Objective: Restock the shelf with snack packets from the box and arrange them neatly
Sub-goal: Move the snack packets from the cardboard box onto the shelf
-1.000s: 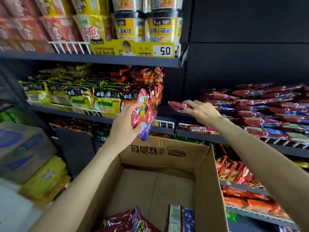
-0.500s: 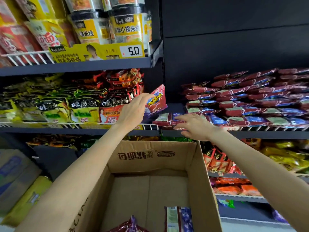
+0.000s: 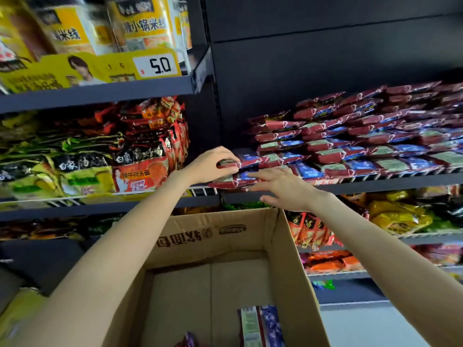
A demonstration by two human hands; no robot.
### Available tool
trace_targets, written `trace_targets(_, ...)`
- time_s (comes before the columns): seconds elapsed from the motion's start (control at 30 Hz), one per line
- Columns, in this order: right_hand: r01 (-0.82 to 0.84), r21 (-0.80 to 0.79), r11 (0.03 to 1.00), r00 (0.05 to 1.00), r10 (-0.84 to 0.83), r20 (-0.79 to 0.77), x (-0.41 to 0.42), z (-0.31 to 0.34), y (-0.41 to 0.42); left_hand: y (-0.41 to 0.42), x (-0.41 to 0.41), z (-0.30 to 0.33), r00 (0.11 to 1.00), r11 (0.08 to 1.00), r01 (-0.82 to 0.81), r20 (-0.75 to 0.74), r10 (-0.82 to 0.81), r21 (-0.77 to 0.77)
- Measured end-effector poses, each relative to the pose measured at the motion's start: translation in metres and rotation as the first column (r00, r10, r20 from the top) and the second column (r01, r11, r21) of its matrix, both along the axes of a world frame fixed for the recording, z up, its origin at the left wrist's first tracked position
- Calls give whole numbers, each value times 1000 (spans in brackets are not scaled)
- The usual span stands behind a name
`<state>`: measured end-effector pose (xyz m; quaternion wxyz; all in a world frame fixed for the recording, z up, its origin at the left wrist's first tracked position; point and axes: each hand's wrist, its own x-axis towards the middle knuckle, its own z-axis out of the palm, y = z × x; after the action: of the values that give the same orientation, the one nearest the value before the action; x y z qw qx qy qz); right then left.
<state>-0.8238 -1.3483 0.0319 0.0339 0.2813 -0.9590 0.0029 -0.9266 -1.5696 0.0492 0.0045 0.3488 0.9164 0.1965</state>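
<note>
Mid-frame: left hand (image 3: 210,164) pinching red-and-blue snack packet (image 3: 240,163) onto shelf (image 3: 375,182) stack end; right hand (image 3: 283,189) flat-fingered, steadying lower packets (image 3: 233,180) for alignment.

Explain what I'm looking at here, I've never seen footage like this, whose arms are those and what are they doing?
There is no machine here, only a person wearing a camera on the head, so you look forward and down along their two bare arms. They stand at dark shop shelves. The left hand grips a red and blue snack packet at the left end of the shelf, where many like it are stacked. The right hand lies with straight fingers against the packet below. Beneath the arms is an open cardboard box with a few packets left at the bottom. Noodle packs fill the shelves to the left.
</note>
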Motion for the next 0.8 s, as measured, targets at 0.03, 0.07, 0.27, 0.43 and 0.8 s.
trace_targets(0.03, 8, -16, 1000, 1000, -8, -11, 2, 0, -1, -1, 4, 1, 998, 1000, -9, 62, 9, -4)
trace_targets(0.07, 24, -62, 998, 999, -26, -32, 5, 0, -1, -3, 8, 3, 997, 999, -35, 70, 35, -3)
trace_targets(0.27, -21, -590, 807, 877, -268, -399, 57, -12, -26, -33, 80, 1, 946, 936, -136, -239, 220, 323)
trace_targets(0.43, 7, -707, 707, 862, -362, -354, 103, -49, -84, -78, 165, -39, 821, 820, -143, -396, 411, 555)
trace_targets(0.8, 118, 107, 987, 910, -150, 386, 137, -198, -138, -169, 247, -218, 908, 910, -390, 107, 406, -139)
